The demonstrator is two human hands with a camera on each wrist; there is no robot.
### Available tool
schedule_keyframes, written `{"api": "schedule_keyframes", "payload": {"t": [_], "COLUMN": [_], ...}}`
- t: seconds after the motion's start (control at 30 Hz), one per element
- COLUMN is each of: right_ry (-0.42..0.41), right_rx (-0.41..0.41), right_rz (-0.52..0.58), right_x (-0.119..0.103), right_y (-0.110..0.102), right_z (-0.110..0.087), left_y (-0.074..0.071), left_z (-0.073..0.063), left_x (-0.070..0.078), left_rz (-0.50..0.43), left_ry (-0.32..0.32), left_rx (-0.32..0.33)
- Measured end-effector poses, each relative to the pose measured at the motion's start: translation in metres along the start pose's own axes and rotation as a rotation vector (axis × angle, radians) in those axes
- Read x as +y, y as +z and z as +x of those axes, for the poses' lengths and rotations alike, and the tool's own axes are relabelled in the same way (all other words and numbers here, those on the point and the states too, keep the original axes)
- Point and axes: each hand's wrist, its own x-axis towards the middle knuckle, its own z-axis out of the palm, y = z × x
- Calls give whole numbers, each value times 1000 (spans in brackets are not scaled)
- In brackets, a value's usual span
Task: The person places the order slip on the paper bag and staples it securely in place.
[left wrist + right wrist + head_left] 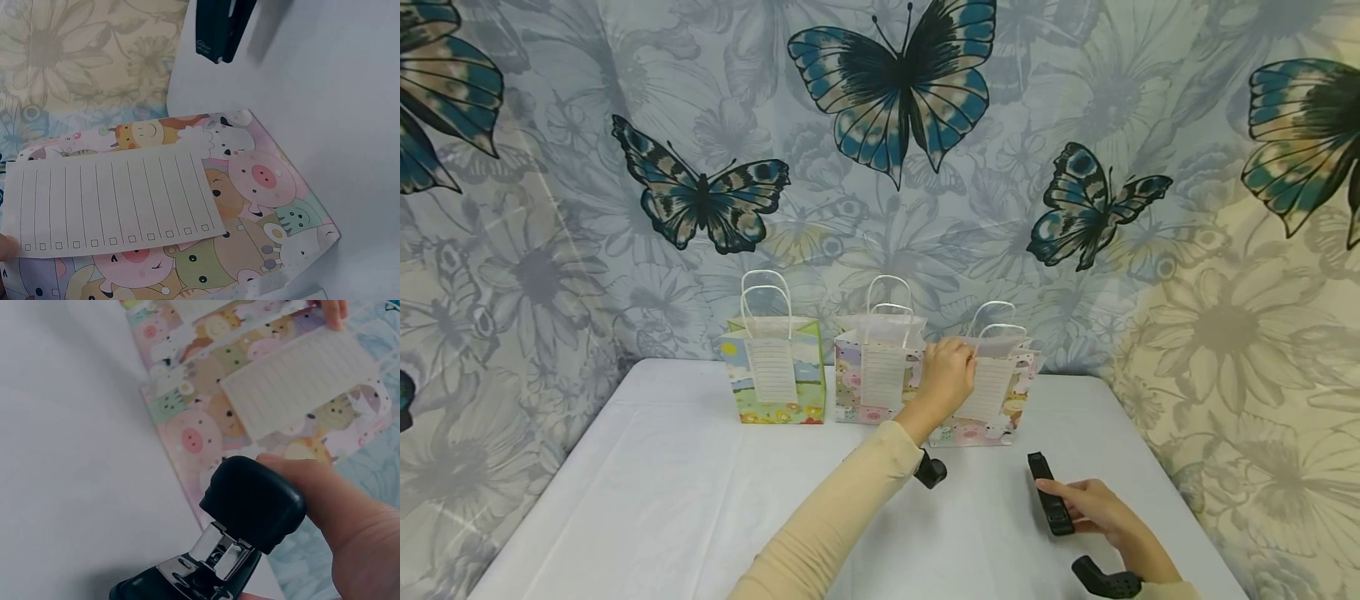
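My left hand [949, 373] pinches the top edge of the rightmost paper bag [972, 432], together with a lined checklist sheet [115, 203] lying against its front. That bag has cartoon animals printed on it and white loop handles. A fingertip [7, 248] of this hand shows at the sheet's edge in the left wrist view. My right hand [1093, 510] grips a black stapler [1049, 495] to the right of and nearer than the bag. In the right wrist view the stapler [253, 503] overlaps the bag's lower part, with the thumb along its top.
A second animal-print bag [848, 379] stands in the middle, and a green meadow-print bag [782, 414] on the left, each with a lined sheet on its front. All stand on a white-covered table [647, 483] before a butterfly-patterned cloth [895, 233].
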Motion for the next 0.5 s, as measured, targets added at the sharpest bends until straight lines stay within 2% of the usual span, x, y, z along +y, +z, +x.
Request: {"api": "schedule_keyframes", "payload": {"t": [0.23, 0.5], "right_ry": [-47, -155], "right_rx": [-16, -102], "right_rz": [53, 167], "right_x": [-12, -21], "right_y": [-7, -16], "right_z": [-10, -19], "left_y": [-1, -1], "left_z": [-1, -1], "left_x": [0, 0], "left_rz": [14, 15], "left_ry": [9, 13], "left_rx": [10, 10]}}
